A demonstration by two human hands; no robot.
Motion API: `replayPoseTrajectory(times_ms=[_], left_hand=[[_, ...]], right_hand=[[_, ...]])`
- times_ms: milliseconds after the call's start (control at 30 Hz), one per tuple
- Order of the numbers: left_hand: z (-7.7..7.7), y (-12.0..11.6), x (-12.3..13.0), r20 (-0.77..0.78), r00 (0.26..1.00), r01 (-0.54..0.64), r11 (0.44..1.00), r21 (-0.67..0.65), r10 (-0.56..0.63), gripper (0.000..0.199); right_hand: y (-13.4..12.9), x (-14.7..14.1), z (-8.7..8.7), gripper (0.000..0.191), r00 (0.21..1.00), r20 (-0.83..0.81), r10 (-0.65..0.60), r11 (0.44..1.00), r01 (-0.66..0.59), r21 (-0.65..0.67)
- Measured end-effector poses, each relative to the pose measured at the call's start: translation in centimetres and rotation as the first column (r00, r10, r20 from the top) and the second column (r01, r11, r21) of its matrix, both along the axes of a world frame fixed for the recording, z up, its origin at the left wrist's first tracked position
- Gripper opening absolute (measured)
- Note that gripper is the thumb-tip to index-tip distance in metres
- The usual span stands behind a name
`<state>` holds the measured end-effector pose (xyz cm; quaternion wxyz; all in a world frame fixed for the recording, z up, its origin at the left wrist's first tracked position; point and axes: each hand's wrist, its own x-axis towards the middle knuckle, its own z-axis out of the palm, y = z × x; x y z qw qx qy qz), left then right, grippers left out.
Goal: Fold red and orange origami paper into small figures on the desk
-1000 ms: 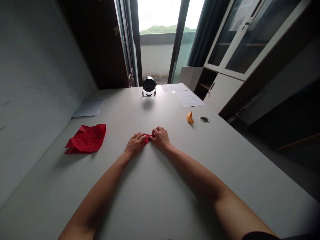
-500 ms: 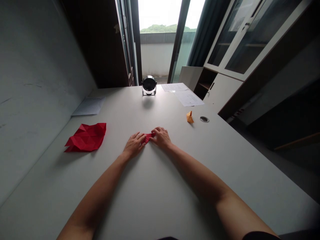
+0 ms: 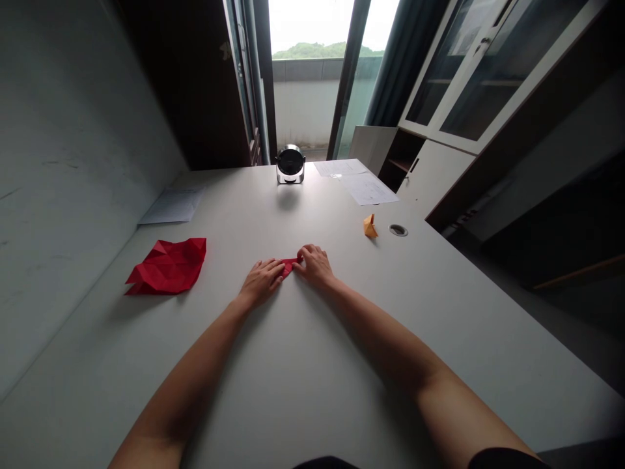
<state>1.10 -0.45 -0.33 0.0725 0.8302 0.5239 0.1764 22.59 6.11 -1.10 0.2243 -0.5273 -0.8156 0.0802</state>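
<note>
A small folded piece of red paper [image 3: 288, 266] lies on the white table between my two hands, partly hidden under the fingers. My left hand [image 3: 262, 280] rests flat over its left part, fingers stretched out and pressing it down. At the other end, my right hand [image 3: 315, 264] has thumb and index finger curled in a pinch on the paper's right tip. Off to the left sits a larger red sheet [image 3: 168, 267], creased all over and partly raised from the table. An orange folded paper figure [image 3: 370, 226] stands to the right, apart from both hands.
A round black device on a metal stand [image 3: 290, 163] is at the table's far edge. White papers [image 3: 368, 189] lie at the back right, more paper [image 3: 170, 206] by the left wall. A cable hole [image 3: 398, 230] is near the right edge. Cabinets [image 3: 439, 172] stand beyond.
The left fingers have flattened slightly over the red paper. The right index finger is curled a little more at the paper's tip. The view has shifted slightly.
</note>
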Motion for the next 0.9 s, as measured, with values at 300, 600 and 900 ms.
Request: replayPoseTrajectory(times_ms=[300,600,900], left_hand=[[0.0,0.0,-0.1,-0.024,1.000,0.000,1.000,-0.019,0.000,0.041],[0.1,0.0,-0.1,-0.024,1.000,0.014,1.000,0.007,-0.014,0.037],[-0.1,0.1,-0.2,0.003,1.000,-0.005,1.000,-0.021,0.005,0.040]], right_hand=[[1.1,1.0,-0.2,0.014,0.996,0.008,-0.085,0.996,0.085,0.001],[0.8,0.9,0.1,0.018,0.997,0.024,-0.073,0.997,0.072,0.019],[-0.4,0.3,0.0,0.040,1.000,0.019,0.024,0.999,-0.024,0.030]])
